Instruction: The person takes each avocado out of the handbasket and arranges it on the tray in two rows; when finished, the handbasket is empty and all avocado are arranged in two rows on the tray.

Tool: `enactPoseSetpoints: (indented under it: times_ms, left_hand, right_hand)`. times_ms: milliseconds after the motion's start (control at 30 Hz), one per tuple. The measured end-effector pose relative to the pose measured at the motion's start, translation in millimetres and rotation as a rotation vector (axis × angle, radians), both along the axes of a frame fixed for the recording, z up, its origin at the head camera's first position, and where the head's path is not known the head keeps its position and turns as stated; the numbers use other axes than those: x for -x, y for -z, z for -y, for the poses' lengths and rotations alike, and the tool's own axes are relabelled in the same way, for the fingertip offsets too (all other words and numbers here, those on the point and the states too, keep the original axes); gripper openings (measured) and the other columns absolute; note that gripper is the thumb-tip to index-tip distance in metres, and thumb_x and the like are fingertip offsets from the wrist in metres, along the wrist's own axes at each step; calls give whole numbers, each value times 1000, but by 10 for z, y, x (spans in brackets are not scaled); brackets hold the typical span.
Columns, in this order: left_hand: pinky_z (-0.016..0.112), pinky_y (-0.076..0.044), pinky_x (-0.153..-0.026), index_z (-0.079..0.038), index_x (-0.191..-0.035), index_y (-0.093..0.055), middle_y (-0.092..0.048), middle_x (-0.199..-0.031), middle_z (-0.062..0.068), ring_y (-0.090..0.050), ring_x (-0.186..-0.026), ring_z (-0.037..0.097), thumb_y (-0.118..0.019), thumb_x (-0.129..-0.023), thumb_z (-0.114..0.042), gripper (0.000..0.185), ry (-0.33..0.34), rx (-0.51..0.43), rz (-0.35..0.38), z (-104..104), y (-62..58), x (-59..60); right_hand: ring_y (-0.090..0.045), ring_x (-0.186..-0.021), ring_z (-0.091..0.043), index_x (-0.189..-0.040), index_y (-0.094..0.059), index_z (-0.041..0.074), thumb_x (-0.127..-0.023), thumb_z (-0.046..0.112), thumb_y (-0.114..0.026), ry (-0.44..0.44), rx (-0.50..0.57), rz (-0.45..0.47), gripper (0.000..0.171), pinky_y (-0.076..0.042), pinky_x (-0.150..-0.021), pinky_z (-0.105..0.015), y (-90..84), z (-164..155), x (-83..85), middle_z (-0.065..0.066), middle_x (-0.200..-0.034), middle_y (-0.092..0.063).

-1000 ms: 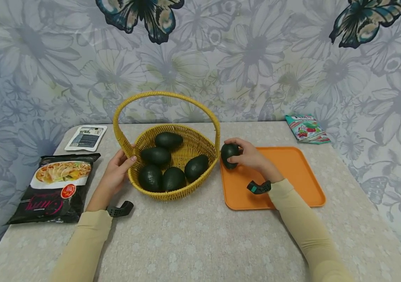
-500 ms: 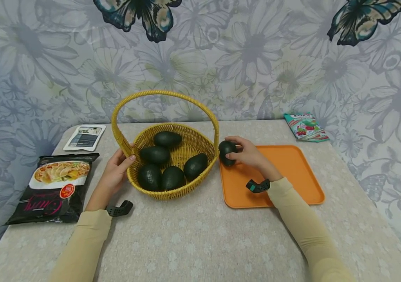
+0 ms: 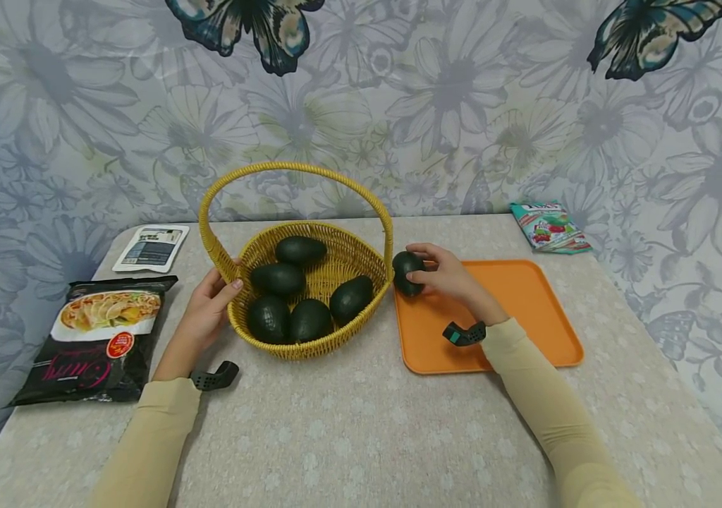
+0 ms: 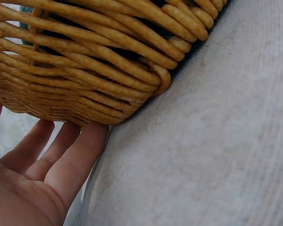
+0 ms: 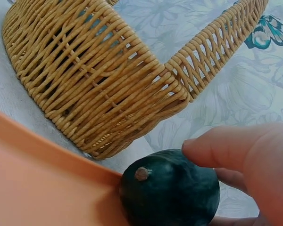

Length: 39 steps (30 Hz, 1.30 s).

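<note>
My right hand (image 3: 448, 275) grips a dark green avocado (image 3: 407, 274) at the left end of the orange tray (image 3: 494, 353). In the right wrist view the avocado's stem end shows, with the thumb and fingers round its side. To its left stands a yellow wicker basket (image 3: 310, 351) with a tall handle, and several avocados (image 3: 351, 300) lie inside. My left hand (image 3: 205, 310) touches the basket's left side, thumb by the rim at the handle's foot. From the left wrist view, its fairly straight fingers (image 4: 78, 160) rest against the outer weave.
A black noodle packet (image 3: 97, 339) lies left of the left arm, with a white labelled pack (image 3: 151, 248) behind it. At the back right is a green snack bag (image 3: 551, 227). The patterned wall meets the table's far edge.
The right hand has shifted slightly left with the avocado, toward the basket. The whole head view drifts a little. The left hand stays at the basket.
</note>
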<state>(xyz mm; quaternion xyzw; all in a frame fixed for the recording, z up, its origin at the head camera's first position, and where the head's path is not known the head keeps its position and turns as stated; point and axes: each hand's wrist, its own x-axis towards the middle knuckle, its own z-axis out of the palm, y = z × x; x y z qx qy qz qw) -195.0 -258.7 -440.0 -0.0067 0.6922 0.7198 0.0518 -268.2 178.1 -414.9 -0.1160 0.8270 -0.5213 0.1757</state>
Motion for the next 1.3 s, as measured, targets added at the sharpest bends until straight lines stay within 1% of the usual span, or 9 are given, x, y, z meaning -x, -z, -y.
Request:
enactPoseSetpoints:
  times_ms: [167, 333, 567, 700, 833, 900, 1033, 1167, 1300]
  left_hand:
    - [16, -56, -84, -24, -158, -34, -44, -134, -9, -54, -114, 1, -57, -106, -26, 57, -1, -13, 2, 2, -8, -3]
    - [16, -55, -85, -24, -158, -33, -44, -135, -9, -53, -115, 1, -56, -106, -25, 57, -2, -12, 3, 2, -23, -11]
    - [14, -53, -87, -21, -161, -29, -44, -136, -8, -50, -118, 3, -54, -107, -23, 60, -4, -7, -1, 9, -36, -21]
    - [15, -54, -86, -23, -161, -30, -42, -142, -2, -50, -118, 3, -55, -106, -24, 60, -3, -2, 6, 17, -30, -17]
    - [15, -54, -86, -22, -160, -31, -44, -139, -4, -51, -117, 3, -56, -106, -24, 60, -7, -2, 4, 17, -22, -16]
    - [15, -54, -85, -21, -160, -31, -44, -135, -8, -51, -116, 2, -56, -106, -24, 60, -9, -2, 1, 15, -19, -18]
    - [15, -54, -86, -21, -161, -29, -44, -138, -6, -50, -117, 3, -56, -106, -24, 61, -10, -2, 5, 13, -17, -16]
    - [15, -55, -85, -22, -160, -31, -43, -139, -5, -51, -117, 2, -56, -106, -25, 60, -5, -4, 9, 12, -9, -7]
    - [16, -55, -84, -25, -158, -34, -44, -137, -8, -52, -116, 1, -56, -106, -26, 57, -3, -5, 15, 16, -3, -8]
  right_hand:
    - [-43, -144, -44, -156, -40, 12, -99, 19, -66, 12, 1, 4, 63, -60, -88, -48, -38, -41, 6, -20, -162, -34]
    - [-43, -144, -44, -156, -39, 11, -100, 18, -64, 30, 15, -13, 62, -57, -93, -55, -93, -103, 22, -22, -164, -30]
    - [-49, -140, -43, -157, -40, 13, -101, 16, -63, 61, 47, -25, 61, -55, -96, -57, -189, -167, 28, -24, -163, -31]
    - [-48, -140, -43, -157, -39, 13, -100, 15, -64, 81, 72, -16, 62, -54, -97, -58, -240, -208, 18, -23, -163, -31]
    - [-48, -140, -43, -157, -39, 13, -100, 15, -64, 93, 81, -19, 62, -54, -97, -58, -285, -232, 7, -22, -163, -31]
    - [-48, -140, -44, -157, -39, 13, -100, 15, -64, 89, 78, -27, 62, -54, -97, -58, -296, -243, 6, -22, -163, -31]
    - [-48, -140, -43, -157, -39, 13, -101, 16, -63, 78, 73, -40, 61, -54, -98, -57, -332, -260, -17, -21, -163, -33]
    - [-49, -139, -41, -156, -41, 13, -101, 15, -62, 66, 78, -59, 59, -55, -97, -55, -407, -263, -73, -18, -161, -37]
    - [-49, -139, -42, -154, -44, 12, -101, 16, -63, 14, 77, -86, 57, -57, -96, -52, -522, -224, -159, -17, -159, -41]
